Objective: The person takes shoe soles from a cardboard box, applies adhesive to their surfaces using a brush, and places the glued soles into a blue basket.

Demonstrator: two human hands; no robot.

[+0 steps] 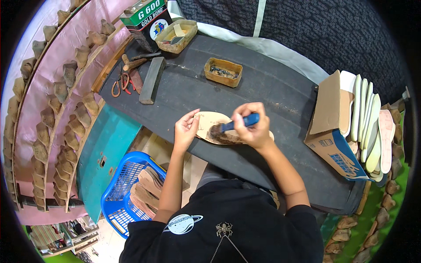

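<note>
A tan shoe insole [205, 120] lies over the near edge of the dark work table, with dark smears and specks on its face. My left hand [186, 133] pinches its left end between thumb and fingers. In my right hand [253, 127] is a brush with a blue handle [250, 119], gripped in closed fingers above the right half of the insole. The dark bristles [215, 131] press on the insole's middle, blurred a little. My right hand and wrist partly hide the insole's right end.
The dark table [184, 87] bears a small tray of nails [223, 72], a grey block [152, 81], pliers [125, 82], a hammer [131, 63], a tub [176, 36] and a tin [147, 24]. Right stands a carton [333, 127] of insoles; below left, a blue basket [115, 195] holds sole pieces.
</note>
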